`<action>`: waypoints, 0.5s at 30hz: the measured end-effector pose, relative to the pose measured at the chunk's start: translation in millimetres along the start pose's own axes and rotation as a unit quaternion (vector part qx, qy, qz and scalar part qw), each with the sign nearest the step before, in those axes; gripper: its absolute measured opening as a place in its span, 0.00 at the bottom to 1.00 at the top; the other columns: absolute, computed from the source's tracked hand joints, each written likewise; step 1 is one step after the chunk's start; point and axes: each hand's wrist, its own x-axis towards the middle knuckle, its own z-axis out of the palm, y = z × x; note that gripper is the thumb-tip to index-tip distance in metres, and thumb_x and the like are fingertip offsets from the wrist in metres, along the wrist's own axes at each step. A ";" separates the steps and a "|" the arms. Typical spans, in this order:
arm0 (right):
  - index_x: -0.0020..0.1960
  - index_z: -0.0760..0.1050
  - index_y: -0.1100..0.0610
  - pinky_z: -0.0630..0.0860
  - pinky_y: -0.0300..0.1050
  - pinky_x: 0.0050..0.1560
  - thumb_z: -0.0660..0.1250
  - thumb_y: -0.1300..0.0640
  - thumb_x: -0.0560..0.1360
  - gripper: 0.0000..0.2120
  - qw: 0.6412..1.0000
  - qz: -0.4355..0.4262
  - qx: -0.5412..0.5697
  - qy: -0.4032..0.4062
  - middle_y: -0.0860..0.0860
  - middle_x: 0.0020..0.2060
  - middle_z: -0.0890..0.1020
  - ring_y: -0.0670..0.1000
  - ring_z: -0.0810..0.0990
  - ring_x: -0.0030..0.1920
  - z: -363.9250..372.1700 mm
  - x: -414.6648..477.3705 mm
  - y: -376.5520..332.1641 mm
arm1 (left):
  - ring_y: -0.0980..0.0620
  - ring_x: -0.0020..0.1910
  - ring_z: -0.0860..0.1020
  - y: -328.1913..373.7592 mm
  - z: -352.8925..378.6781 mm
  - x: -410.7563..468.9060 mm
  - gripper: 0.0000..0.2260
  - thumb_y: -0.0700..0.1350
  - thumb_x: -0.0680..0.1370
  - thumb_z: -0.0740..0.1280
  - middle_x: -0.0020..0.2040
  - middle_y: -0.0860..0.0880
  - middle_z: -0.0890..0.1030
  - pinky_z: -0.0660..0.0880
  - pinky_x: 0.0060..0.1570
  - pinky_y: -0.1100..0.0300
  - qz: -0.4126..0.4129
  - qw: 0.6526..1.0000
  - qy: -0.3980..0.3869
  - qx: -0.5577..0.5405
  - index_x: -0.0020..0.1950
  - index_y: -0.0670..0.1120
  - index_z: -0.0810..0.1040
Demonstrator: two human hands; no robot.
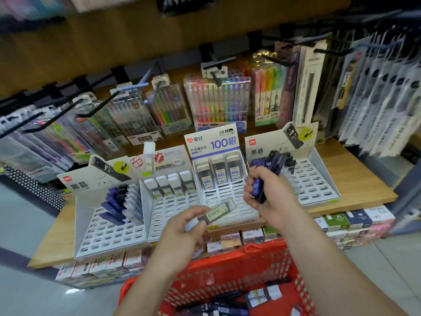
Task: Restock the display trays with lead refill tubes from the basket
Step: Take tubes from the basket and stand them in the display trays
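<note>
Four white display trays (109,226) stand side by side on the wooden shelf (355,179). The left hand (182,233) pinches one clear tube (218,212) between thumb and fingers, above the near edge of the third tray from the left. The right hand (266,192) is curled round a bundle of dark tubes (273,164), held above the left edge of the rightmost tray. The red basket (227,258) sits nearest, below both hands, with loose tubes (227,303) inside.
</note>
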 end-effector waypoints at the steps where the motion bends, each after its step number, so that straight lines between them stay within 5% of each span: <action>1: 0.45 0.72 0.57 0.68 0.38 0.23 0.66 0.61 0.76 0.04 0.998 0.009 -0.063 -0.017 0.51 0.30 0.72 0.47 0.68 0.26 -1.1 -2.5 -0.7 | 0.62 0.30 0.72 0.9 -4.7 0.1 0.12 0.40 0.80 0.63 0.55 0.41 0.68 0.68 0.33 0.67 0.018 1.000 0.014 -0.002 0.57 0.55 0.79; 2: 0.45 0.73 0.57 0.63 0.37 0.22 0.68 0.59 0.76 0.05 0.991 0.025 -0.126 -0.040 0.50 0.30 0.72 0.47 0.67 0.25 -0.1 -5.3 0.1 | 0.55 0.43 0.80 1.2 -8.1 0.9 0.12 0.39 0.80 0.64 0.49 0.44 0.77 0.69 0.35 0.68 0.042 0.999 0.027 0.003 0.55 0.56 0.81; 3: 0.44 0.74 0.57 0.61 0.37 0.21 0.70 0.54 0.76 0.08 0.979 0.044 -0.190 -0.063 0.50 0.30 0.73 0.46 0.66 0.25 2.3 -9.3 1.8 | 0.52 0.57 0.70 1.9 -9.7 1.5 0.14 0.37 0.79 0.65 0.49 0.45 0.77 0.70 0.39 0.68 0.066 0.997 0.042 0.012 0.51 0.56 0.82; 4: 0.44 0.76 0.57 0.60 0.36 0.21 0.71 0.49 0.75 0.11 0.963 0.064 -0.250 -0.085 0.50 0.31 0.75 0.46 0.66 0.25 5.7 -12.7 4.5 | 0.54 0.50 0.77 2.4 -10.0 2.6 0.16 0.35 0.77 0.66 0.48 0.49 0.79 0.70 0.42 0.68 0.086 0.994 0.060 0.020 0.47 0.57 0.83; 6: 0.44 0.78 0.58 0.60 0.36 0.22 0.72 0.45 0.73 0.15 0.937 0.091 -0.319 -0.110 0.51 0.32 0.78 0.46 0.66 0.24 11.7 -16.8 11.4 | 0.60 0.48 0.76 2.3 -10.0 4.4 0.19 0.31 0.74 0.68 0.48 0.54 0.78 0.69 0.47 0.69 0.114 0.989 0.096 0.024 0.41 0.58 0.83; 10: 0.47 0.77 0.59 0.61 0.37 0.23 0.74 0.57 0.73 0.08 0.931 0.072 -0.336 -0.127 0.50 0.33 0.80 0.46 0.67 0.25 13.0 -13.1 16.9 | 0.64 0.43 0.76 -1.2 -8.6 4.0 0.17 0.30 0.73 0.69 0.49 0.53 0.77 0.70 0.40 0.75 0.132 0.982 0.132 0.008 0.41 0.53 0.84; 15: 0.49 0.78 0.58 0.61 0.35 0.22 0.71 0.66 0.74 0.06 0.925 0.057 -0.325 -0.186 0.47 0.26 0.75 0.45 0.67 0.24 8.4 -9.9 26.1 | 0.66 0.47 0.76 -4.8 -6.9 5.6 0.20 0.29 0.73 0.68 0.52 0.59 0.78 0.72 0.46 0.71 0.126 0.981 0.144 0.014 0.47 0.56 0.83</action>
